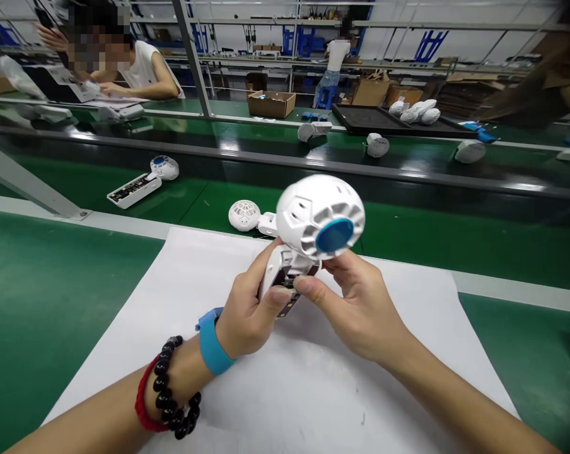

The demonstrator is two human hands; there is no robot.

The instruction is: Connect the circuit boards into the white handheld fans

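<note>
A white handheld fan [297, 208] with a round head and a blue disc at its centre is held up above the white sheet [313, 391]. Its handle lies uncovered, showing a dark circuit board inside. My left hand [247, 309] wraps round the handle from the left, thumb on the open side. My right hand [360, 306] grips from the right, with its thumb pressed on the inside just below the head and its other fingers partly hidden behind. Both thumbtips nearly meet over the circuit board; whatever tiny part lies under them is too small to make out.
Beyond the sheet, a fan [244, 215] lies close behind the held one, and another with its handle open [133, 191] lies further left on the green conveyor [204, 183]. Across it are more fans, a black tray [360, 118], a cardboard box [271, 104] and a seated person [155, 72].
</note>
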